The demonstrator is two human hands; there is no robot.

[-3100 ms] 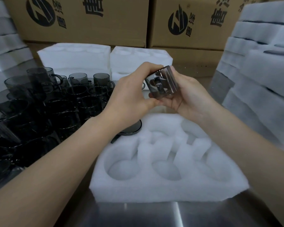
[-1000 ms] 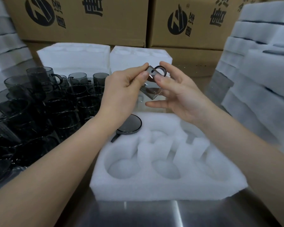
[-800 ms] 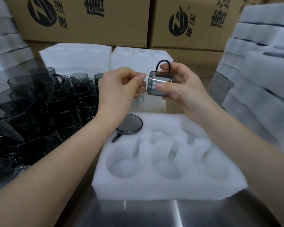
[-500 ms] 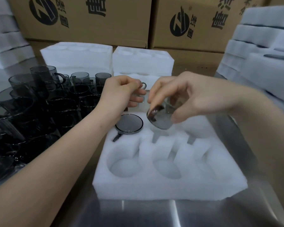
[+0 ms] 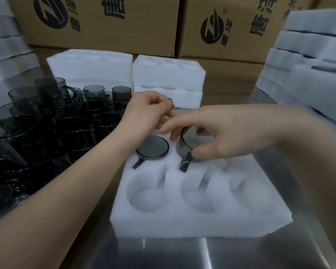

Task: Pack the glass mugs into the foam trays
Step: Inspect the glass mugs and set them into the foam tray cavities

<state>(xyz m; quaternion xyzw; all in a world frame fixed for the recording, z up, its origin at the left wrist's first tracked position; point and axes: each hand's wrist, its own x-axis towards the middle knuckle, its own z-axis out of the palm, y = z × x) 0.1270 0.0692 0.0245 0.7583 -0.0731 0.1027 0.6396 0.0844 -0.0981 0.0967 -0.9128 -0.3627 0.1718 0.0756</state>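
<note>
Steel table (image 5: 241,253) before stacked cardboard boxes carries the foam tray (image 5: 192,226). Half a second ago the right hand (image 5: 221,136) held the mug (image 5: 192,140) above the tray. Now its fingers grip it upside down in the tray's back middle pocket, beside the first mug (image 5: 152,148), so a second pocket is nearly filled. The left hand (image 5: 147,111) is curled over the tray's back edge; I cannot tell whether it holds anything.

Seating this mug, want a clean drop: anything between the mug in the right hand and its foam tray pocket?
Nothing visible does. The inverted smoky grey glass mug, gripped by the right hand, is partly in the middle back pocket of the white foam tray; the left hand is beside, not over it.
</note>
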